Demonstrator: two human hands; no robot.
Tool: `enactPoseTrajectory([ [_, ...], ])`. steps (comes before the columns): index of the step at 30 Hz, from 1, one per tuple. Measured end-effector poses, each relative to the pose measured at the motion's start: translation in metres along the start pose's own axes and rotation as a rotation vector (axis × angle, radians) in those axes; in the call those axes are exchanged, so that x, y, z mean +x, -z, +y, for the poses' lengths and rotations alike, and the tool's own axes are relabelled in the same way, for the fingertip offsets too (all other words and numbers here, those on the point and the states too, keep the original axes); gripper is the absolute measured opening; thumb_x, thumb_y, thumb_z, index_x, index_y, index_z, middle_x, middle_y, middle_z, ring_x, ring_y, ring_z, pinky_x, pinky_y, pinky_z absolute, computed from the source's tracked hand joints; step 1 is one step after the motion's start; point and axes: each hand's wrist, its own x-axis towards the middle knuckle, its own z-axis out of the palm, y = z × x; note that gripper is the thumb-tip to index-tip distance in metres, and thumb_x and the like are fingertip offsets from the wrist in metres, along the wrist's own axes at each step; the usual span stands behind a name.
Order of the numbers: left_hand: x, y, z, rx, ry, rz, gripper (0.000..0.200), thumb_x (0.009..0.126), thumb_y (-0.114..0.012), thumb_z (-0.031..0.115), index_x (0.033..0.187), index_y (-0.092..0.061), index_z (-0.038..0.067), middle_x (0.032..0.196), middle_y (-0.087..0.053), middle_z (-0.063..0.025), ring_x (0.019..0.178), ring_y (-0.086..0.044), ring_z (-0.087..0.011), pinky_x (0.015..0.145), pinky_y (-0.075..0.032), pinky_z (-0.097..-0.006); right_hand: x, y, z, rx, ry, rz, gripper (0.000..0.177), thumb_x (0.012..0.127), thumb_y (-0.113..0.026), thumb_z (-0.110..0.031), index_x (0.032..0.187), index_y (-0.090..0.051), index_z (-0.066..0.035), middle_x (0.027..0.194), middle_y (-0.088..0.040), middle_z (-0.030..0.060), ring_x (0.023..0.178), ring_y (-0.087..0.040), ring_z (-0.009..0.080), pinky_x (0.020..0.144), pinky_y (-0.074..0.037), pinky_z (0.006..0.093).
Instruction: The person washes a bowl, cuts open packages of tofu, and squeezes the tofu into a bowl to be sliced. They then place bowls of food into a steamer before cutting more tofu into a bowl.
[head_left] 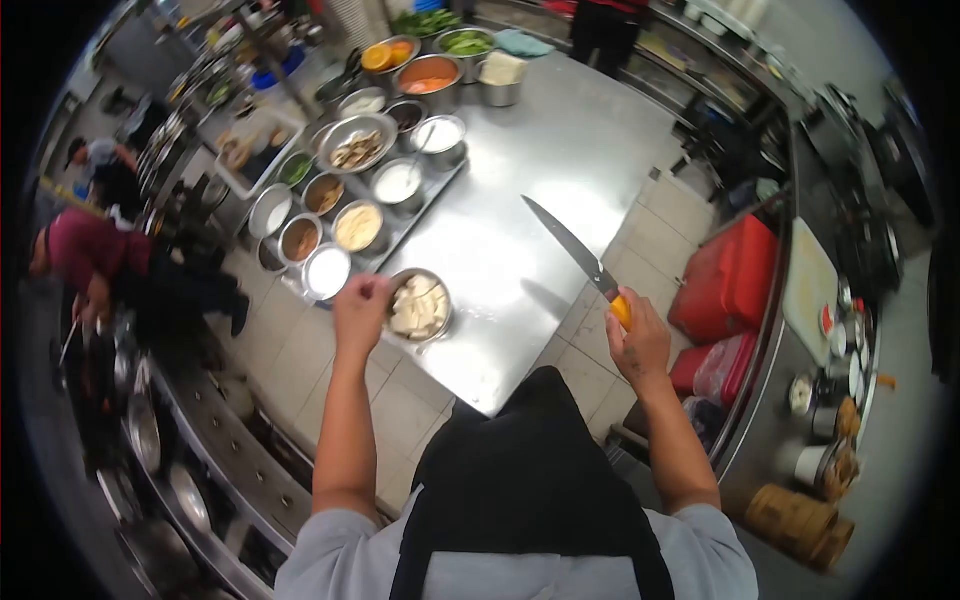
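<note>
My right hand (640,335) is wrapped round the yellow handle of a long knife (570,240), whose blade points up and left above the metal table (560,130). Near the table's left edge, my left hand (362,303) is closed, its fingers pressed together beside a metal bowl of pale chunks (420,305). Whatever those fingers may hold is too small to make out. Just behind that hand sit a container of white stuff (327,272) and one of grated pale food (359,227).
More metal containers stand on a tray (430,208) at the back left, with a bowl of sliced mushrooms (357,142). Red bins (725,270) stand on the right, near a counter with a cutting board (812,290). A person in a dark red shirt (95,250) is at the far left.
</note>
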Motion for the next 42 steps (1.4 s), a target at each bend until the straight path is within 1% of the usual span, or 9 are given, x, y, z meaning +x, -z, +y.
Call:
enactPoseTrajectory([
  [11, -0.027, -0.011, -0.061, -0.533, 0.596, 0.013, 0.017, 0.089, -0.059, 0.025, 0.095, -0.055, 0.009, 0.073, -0.05, 0.0009, 0.056, -0.05, -0.0101, 0.044, -0.041, -0.022, -0.045, 0.046, 0.134, 0.019, -0.642, 0.272, 0.037, 0.082, -0.071, -0.021, 0.107, -0.049, -0.005, 0.092, -0.062, 0.0181, 0.085, -0.061, 0.0391, 0.075, -0.048, 0.0452],
  [17, -0.046, -0.051, 0.016, -0.156, 0.138, 0.595, 0.006, 0.091, -0.054, 0.014, 0.089, -0.053, 0.008, 0.069, -0.048, 0.0011, 0.055, -0.044, -0.0066, 0.047, -0.032, -0.0186, -0.027, 0.095, 0.266, -0.184, -0.651, 0.396, 0.035, 0.086, -0.067, -0.02, 0.11, -0.047, -0.006, 0.091, -0.061, 0.0179, 0.084, -0.062, 0.0382, 0.073, -0.048, 0.0442],
  [25, -0.035, -0.248, 0.162, -0.299, 0.008, -0.092, 0.009, 0.094, -0.056, 0.011, 0.088, -0.052, 0.005, 0.07, -0.051, -0.003, 0.057, -0.046, -0.0071, 0.049, -0.037, -0.0192, -0.007, 0.081, 0.393, 0.092, -0.685, 0.549, 0.031, 0.094, -0.057, -0.024, 0.117, -0.048, -0.005, 0.091, -0.065, 0.0225, 0.082, -0.065, 0.0415, 0.071, -0.051, 0.0464],
  [29, -0.042, -0.315, 0.195, -0.213, -0.056, -0.258, 0.011, 0.093, -0.058, 0.013, 0.089, -0.054, 0.003, 0.071, -0.053, -0.0039, 0.057, -0.048, -0.0083, 0.049, -0.039, -0.0199, -0.161, -0.058, 0.511, 0.085, -1.391, -0.198, 0.031, 0.095, -0.052, -0.026, 0.116, -0.045, -0.004, 0.093, -0.066, 0.0235, 0.085, -0.065, 0.0423, 0.076, -0.051, 0.0473],
  [31, -0.042, -0.347, 0.196, -0.241, 0.003, -0.438, 0.014, 0.092, -0.061, 0.015, 0.088, -0.057, 0.001, 0.07, -0.056, -0.0046, 0.058, -0.05, -0.0091, 0.051, -0.04, -0.0206, -0.223, -0.115, 0.529, 0.232, -1.372, 0.159, 0.033, 0.095, -0.05, -0.027, 0.118, -0.042, -0.005, 0.095, -0.065, 0.0233, 0.089, -0.064, 0.0412, 0.08, -0.051, 0.0487],
  [35, -0.06, -0.404, 0.209, -0.139, 0.219, -0.582, 0.019, 0.092, -0.062, 0.016, 0.093, -0.064, -0.003, 0.077, -0.064, -0.0072, 0.071, -0.06, -0.0123, 0.064, -0.049, -0.0233, -0.136, -0.006, 0.468, 0.005, -1.241, -0.321, 0.035, 0.094, -0.051, -0.027, 0.12, -0.041, -0.006, 0.097, -0.063, 0.0233, 0.094, -0.063, 0.04, 0.081, -0.05, 0.0491],
  [38, -0.059, -0.43, 0.209, -0.027, -0.071, -0.721, 0.02, 0.09, -0.064, 0.014, 0.103, -0.065, -0.002, 0.092, -0.065, -0.0072, 0.086, -0.061, -0.0147, 0.077, -0.049, -0.0253, -0.104, 0.004, 0.45, -0.047, -0.958, -0.018, 0.038, 0.092, -0.053, -0.026, 0.124, -0.042, -0.008, 0.105, -0.062, 0.024, 0.098, -0.061, 0.0411, 0.082, -0.049, 0.0494],
  [40, -0.06, -0.433, 0.229, -0.152, -0.143, -0.662, 0.019, 0.089, -0.065, 0.012, 0.103, -0.066, 0.0, 0.105, -0.064, -0.0097, 0.089, -0.061, -0.0159, 0.08, -0.049, -0.0277, -0.04, 0.052, 0.414, 0.108, -1.223, -0.187, 0.045, 0.092, -0.054, -0.026, 0.13, -0.04, -0.009, 0.11, -0.062, 0.0238, 0.1, -0.061, 0.042, 0.084, -0.049, 0.0483],
  [42, -0.04, -0.416, 0.241, -0.023, -0.304, -0.481, 0.021, 0.086, -0.067, 0.015, 0.103, -0.066, 0.003, 0.101, -0.065, -0.0105, 0.082, -0.061, -0.018, 0.071, -0.049, -0.0282, -0.071, -0.01, 0.45, 0.259, -0.882, 0.026, 0.046, 0.091, -0.056, -0.023, 0.133, -0.039, -0.012, 0.109, -0.063, 0.0237, 0.1, -0.061, 0.0419, 0.085, -0.048, 0.0467],
])
